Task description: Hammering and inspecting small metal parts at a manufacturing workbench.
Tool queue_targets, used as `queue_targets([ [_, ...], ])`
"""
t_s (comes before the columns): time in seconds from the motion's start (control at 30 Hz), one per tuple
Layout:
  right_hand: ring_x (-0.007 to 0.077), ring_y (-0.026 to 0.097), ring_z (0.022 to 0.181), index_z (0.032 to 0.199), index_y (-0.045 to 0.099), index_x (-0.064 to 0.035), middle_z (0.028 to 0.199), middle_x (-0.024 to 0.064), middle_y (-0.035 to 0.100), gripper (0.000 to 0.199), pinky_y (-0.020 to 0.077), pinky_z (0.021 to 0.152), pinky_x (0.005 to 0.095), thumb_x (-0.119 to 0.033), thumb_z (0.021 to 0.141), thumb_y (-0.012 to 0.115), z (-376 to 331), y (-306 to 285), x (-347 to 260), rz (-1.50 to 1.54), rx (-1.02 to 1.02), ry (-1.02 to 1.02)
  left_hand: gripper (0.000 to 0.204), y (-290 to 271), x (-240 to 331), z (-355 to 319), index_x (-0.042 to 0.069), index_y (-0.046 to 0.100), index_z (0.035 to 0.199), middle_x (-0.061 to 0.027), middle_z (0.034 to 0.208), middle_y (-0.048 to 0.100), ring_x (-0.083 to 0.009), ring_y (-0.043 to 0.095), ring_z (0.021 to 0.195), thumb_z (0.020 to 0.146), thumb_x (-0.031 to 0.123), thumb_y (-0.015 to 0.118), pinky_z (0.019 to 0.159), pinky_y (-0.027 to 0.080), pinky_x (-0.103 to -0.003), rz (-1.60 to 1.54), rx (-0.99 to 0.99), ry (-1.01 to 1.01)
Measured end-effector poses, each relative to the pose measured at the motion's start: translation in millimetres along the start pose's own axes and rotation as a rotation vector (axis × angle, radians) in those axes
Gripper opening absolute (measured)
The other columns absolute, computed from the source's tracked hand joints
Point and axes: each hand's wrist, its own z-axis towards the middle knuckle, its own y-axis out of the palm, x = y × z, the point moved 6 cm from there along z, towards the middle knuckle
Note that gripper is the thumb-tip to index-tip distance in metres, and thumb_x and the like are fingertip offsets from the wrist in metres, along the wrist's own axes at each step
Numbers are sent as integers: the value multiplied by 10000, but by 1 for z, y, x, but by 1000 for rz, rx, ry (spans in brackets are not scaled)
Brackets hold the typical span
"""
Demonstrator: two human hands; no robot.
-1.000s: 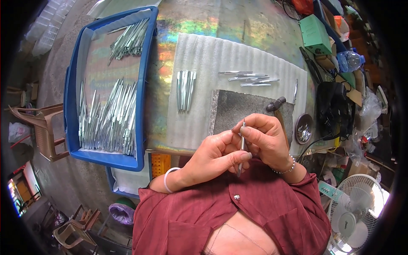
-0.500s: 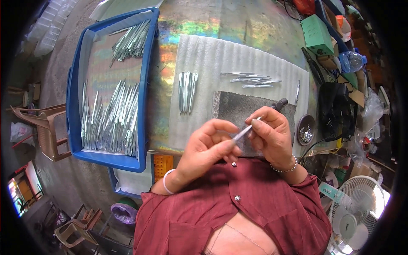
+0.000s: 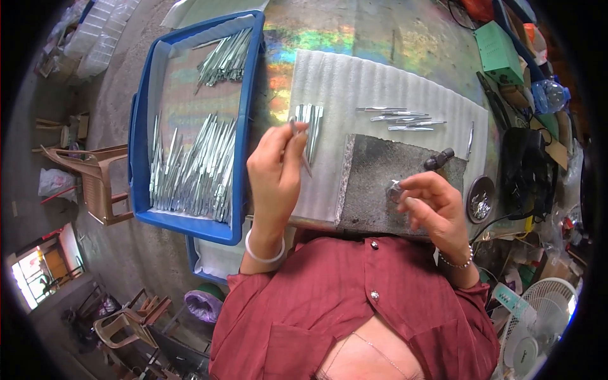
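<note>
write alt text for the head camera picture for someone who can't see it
Seen from above, a person's left hand holds a thin metal strip over a white ribbed foam sheet, beside a small pile of similar strips. The right hand pinches a small shiny piece above a grey stone slab. A blue tray of strips sits to the left.

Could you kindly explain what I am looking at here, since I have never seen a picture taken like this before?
This is one view from a wide fisheye camera worn on a person's head, looking down, so straight edges bend near the rim. There is no machine, only two bare hands. The left hand holds a thin silver metal piece above a white ribbed foam mat, near a small bundle of similar pieces. The right hand pinches a small shiny object over a grey stone slab. A blue tray at the left holds many more metal pieces, and a few lie on the mat's far side.
</note>
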Motion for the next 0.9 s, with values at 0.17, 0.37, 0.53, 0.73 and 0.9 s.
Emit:
queue_targets([
  [0.17, 25, 495, 581, 1052, 541, 10, 809, 50, 604, 176, 386, 500, 154, -20, 878, 543, -22, -15, 1, -69, 75, 13, 208, 21, -30, 29, -8, 622, 957, -165, 839, 623, -308, 617, 718, 808, 137, 645, 628, 476, -376, 390, 55, 175],
  [0.37, 44, 519, 654, 999, 571, 30, 805, 20, 595, 158, 408, 558, 182, -26, 852, 584, -32, -34, 4, -218, 106, 40, 254, 32, -47, 35, 14, 612, 986, -157, 845, 622, -324, 616, 724, 804, 185, 658, 643, 477, -402, 574, 3, 92],
  [0.53, 99, 537, 671, 994, 578, 25, 844, 73, 578, 172, 433, 590, 225, -17, 828, 596, -36, -58, -8, -572, 411, -255, 202, 21, -31, 28, 0, 610, 971, -144, 818, 603, -286, 614, 692, 827, 140, 632, 623, 478, -378, 503, 73, 165],
  [0.73, 321, 518, 997, 1168, 465, 1, 1083, 149, 512, 444, 446, 806, 375, -31, 745, 595, -30, -60, -2, -1185, 396, -353, 141, 53, 21, 30, 15, 637, 946, -122, 803, 605, -216, 604, 649, 811, 54, 630, 570, 467, -308, 187, -142, 160],
  [0.9, 303, 521, 921, 1153, 445, -2, 1000, 137, 489, 472, 456, 760, 393, 4, 699, 572, -36, -63, 3, -1278, 465, -301, 126, 131, 10, 56, 35, 599, 896, -154, 862, 584, -357, 576, 842, 792, 107, 597, 744, 460, -413, 516, -390, 337],
])
